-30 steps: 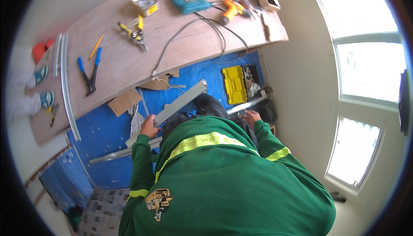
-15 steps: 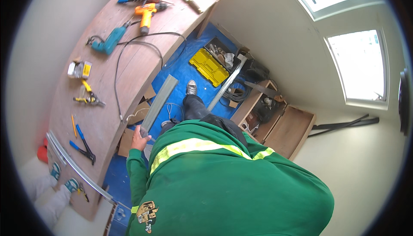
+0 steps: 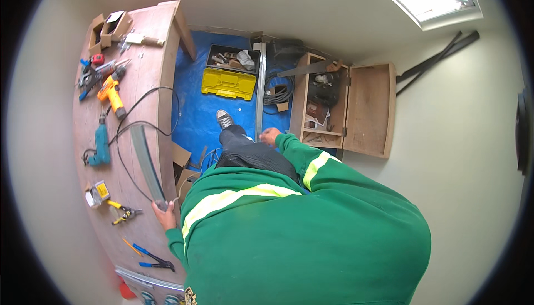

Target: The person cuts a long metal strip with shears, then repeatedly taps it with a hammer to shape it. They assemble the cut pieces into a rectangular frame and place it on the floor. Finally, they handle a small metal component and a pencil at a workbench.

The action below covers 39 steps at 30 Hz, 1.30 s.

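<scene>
My left hand (image 3: 164,215) is closed round the near end of a grey metal channel (image 3: 146,157). The piece slants up and away over the workbench's edge. My right hand (image 3: 271,136) is out in front of my body, beside the near end of a long metal profile (image 3: 260,88) on the floor. Its fingers are small and blurred, so their grip and any contact with the profile are unclear. On the bench near my left hand lie yellow-handled snips (image 3: 125,214), a blue-handled hand riveter (image 3: 157,263) and a pencil (image 3: 132,246).
The wooden workbench (image 3: 150,27) also bears a teal corded drill (image 3: 101,145), an orange drill (image 3: 112,96) and cardboard boxes (image 3: 114,27). On the blue floor sheet (image 3: 189,82) stand a yellow-lidded toolbox (image 3: 228,84), coiled cable (image 3: 281,93) and an open wooden chest (image 3: 367,110) holding a handsaw (image 3: 306,70).
My view has turned to the right. My right hand has come into sight by the floor profile. My left hand still holds the channel, which now overlaps the bench top.
</scene>
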Tool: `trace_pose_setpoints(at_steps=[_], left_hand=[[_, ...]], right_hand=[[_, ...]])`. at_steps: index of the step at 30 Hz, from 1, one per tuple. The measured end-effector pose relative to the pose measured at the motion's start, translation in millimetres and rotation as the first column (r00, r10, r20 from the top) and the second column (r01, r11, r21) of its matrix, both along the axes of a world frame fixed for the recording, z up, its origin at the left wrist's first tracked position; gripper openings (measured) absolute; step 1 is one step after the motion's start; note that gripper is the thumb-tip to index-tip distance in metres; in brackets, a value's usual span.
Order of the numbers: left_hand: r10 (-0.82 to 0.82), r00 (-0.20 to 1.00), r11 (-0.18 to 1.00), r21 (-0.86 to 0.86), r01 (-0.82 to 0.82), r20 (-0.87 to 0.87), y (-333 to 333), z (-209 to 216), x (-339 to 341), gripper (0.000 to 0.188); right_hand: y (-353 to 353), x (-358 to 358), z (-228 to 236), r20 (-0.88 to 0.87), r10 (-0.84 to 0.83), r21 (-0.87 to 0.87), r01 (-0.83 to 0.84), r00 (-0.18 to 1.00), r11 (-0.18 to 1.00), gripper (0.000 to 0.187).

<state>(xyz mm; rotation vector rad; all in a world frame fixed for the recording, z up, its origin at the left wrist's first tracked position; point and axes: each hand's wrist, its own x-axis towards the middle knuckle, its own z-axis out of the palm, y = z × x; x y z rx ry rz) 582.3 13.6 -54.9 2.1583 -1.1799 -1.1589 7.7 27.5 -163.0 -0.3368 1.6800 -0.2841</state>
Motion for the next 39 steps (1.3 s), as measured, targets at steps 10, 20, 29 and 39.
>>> trace_pose_setpoints(at_steps=[10, 20, 29, 39], left_hand=[[0.031, 0.974, 0.996, -0.085, -0.012, 0.223, -11.5, -46.0, 53.9, 0.065], [0.256, 0.878, 0.965, -0.163, -0.207, 0.404, -37.3, -44.4, 14.9, 0.068], [0.276, 0.701, 0.957, -0.118, -0.265, 0.658, -60.8, -46.2, -13.8, 0.085], [0.143, 0.733, 0.933, 0.157, -0.324, 0.665, -96.7, -31.9, -9.4, 0.09]], right_hand=[[127.2, -6.2, -68.9, -0.146, 0.154, -0.059, -0.164, 0.977, 0.985, 0.039], [85.1, -55.6, -110.8, -0.088, 0.145, -0.209, -0.161, 0.985, 0.965, 0.039], [-22.3, -107.1, -64.6, -0.217, 0.135, -0.083, -0.156, 0.967, 0.984, 0.042], [-135.3, -132.4, -7.1, -0.086, 0.119, 0.102, -0.11, 0.989, 0.989, 0.035]])
